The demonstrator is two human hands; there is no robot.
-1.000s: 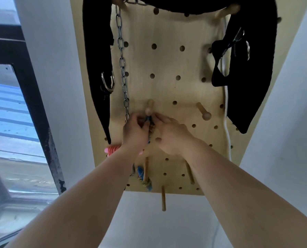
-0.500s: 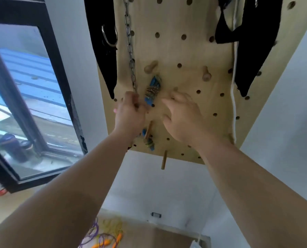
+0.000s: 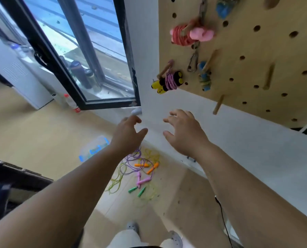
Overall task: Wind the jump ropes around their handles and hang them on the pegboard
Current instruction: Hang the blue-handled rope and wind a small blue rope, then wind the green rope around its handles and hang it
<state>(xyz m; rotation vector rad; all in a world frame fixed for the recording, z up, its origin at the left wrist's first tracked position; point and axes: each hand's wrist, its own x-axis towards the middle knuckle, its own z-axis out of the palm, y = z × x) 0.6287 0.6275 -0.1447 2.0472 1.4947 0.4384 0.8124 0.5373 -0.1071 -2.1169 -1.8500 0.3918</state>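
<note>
With left hand (image 3: 128,136) and right hand (image 3: 184,136) empty, grips apart, best reach for the tangled ropes (image 3: 132,159) at six o'clock and free one pair of handles (image 3: 143,181) first.

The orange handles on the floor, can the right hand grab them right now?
Probably not without bending down: the open, empty right hand hangs well above the orange handles, though nothing covers them.

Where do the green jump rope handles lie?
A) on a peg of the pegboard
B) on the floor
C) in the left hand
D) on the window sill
B: the green handles lie on the floor, and the left hand and right hand are empty, fingers spread.
</note>
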